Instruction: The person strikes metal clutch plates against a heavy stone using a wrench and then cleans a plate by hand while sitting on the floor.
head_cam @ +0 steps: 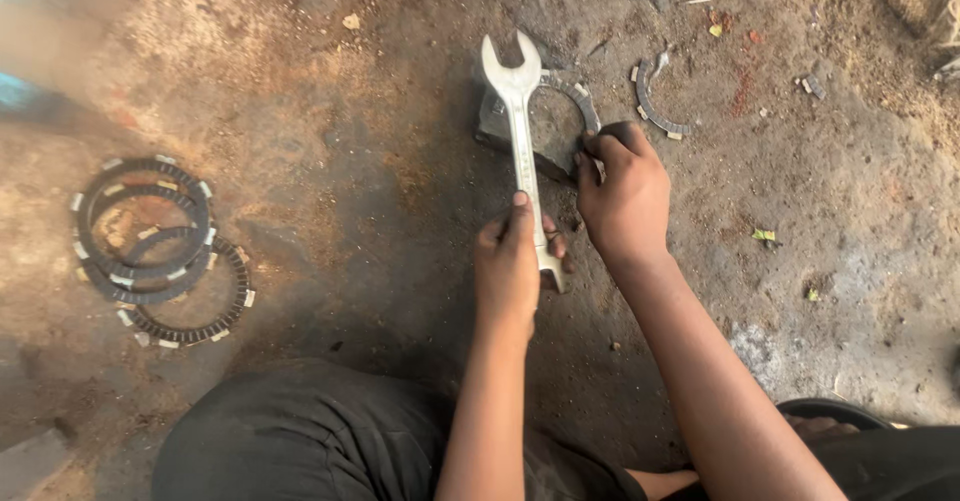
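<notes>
Hands meet over a dirt floor (pixel 330 151) stained with oil. Left hand (pixel 512 261) is clamped round the near end of a spanner (pixel 522 131), thumb laid along the shaft. That spanner is silver and double-ended; its far open jaw points away, past a dark metal block (pixel 495 121) lying on the floor, and its near jaw shows just below the fist.

Right hand (pixel 625 196) sits just right of the spanner, fingers pinched together on a broken ring (pixel 578 96), a curved grey piece with pale tabs, which rests over the right side of the block. How tightly it is gripped cannot be told, since the fingertips curl out of sight.

Farther right, apart from the hand, lies a ring fragment (pixel 655 106), a short arc with the same tabs. Well off to the left sits a pile of rings (pixel 155 246), dark toothed discs overlapping one another on the floor.

Near the bottom edge, the person's dark trousers (pixel 300 436) fill the space beneath both forearms.
</notes>
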